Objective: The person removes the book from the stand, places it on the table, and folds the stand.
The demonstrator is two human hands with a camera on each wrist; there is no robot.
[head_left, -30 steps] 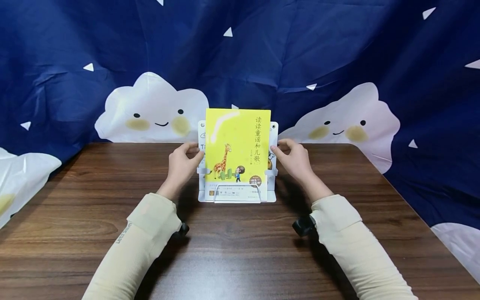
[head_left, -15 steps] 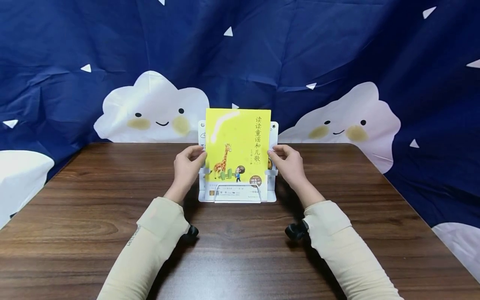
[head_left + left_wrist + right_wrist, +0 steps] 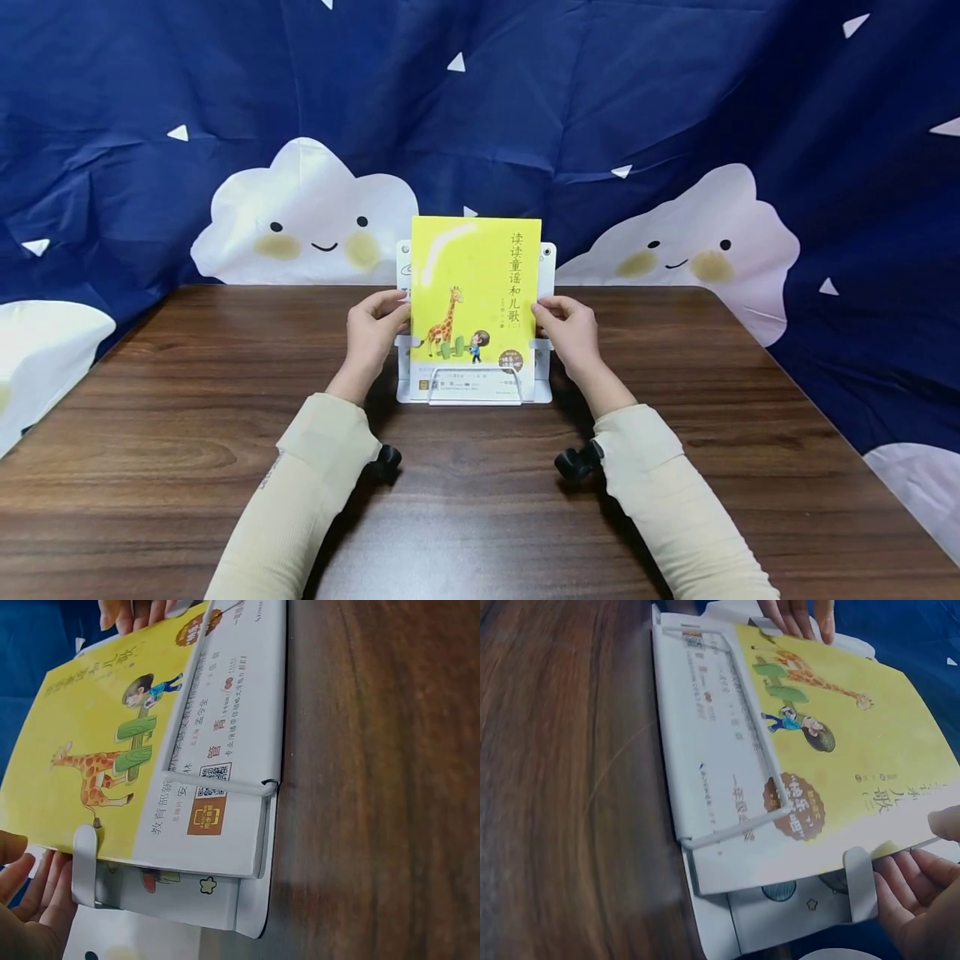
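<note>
A yellow children's book [image 3: 476, 267] with a giraffe and a boy on its cover stands upright on a white book stand [image 3: 546, 262]. The stand's wire bar crosses the lower cover. My left hand [image 3: 369, 337] is at the book's left edge, thumb [image 3: 9, 847] by the cover and fingers partly hidden behind the edge. On the opposite side my right hand [image 3: 573, 337] pinches the right edge, its thumb [image 3: 946, 823] over the front and its fingers [image 3: 907, 881] behind. Beside each hand a white side clip [image 3: 84, 866] of the stand shows.
The brown wooden table [image 3: 480, 500] spreads out in front of the stand. Behind it hangs a dark blue curtain [image 3: 495, 108] with white smiling clouds. A black wrist camera [image 3: 577, 462] sits under the right sleeve cuff.
Both hands have come inward to the book's side edges, the right thumb moving onto the cover's edge. The book and stand stay in place.
</note>
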